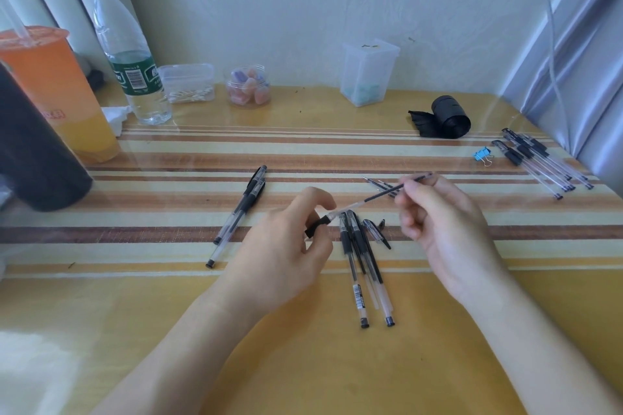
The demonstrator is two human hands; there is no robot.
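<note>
Striped matting runs across the yellow worktop (303, 364). Above it, the left hand (286, 246) has its fingers pinching the black grip of a clear pen barrel (337, 214), and the right hand (445, 226) has its fingers pinching a dark refill (387, 193) that enters the barrel. Loose pens (362, 266) and a cap (374, 231) lie directly beneath. Spare refills (379, 184) lie behind, partly hidden by the right hand. Two pens (237, 216) lie to the left, and a pen bundle (539, 162) and blue clip (481, 155) sit far right.
</note>
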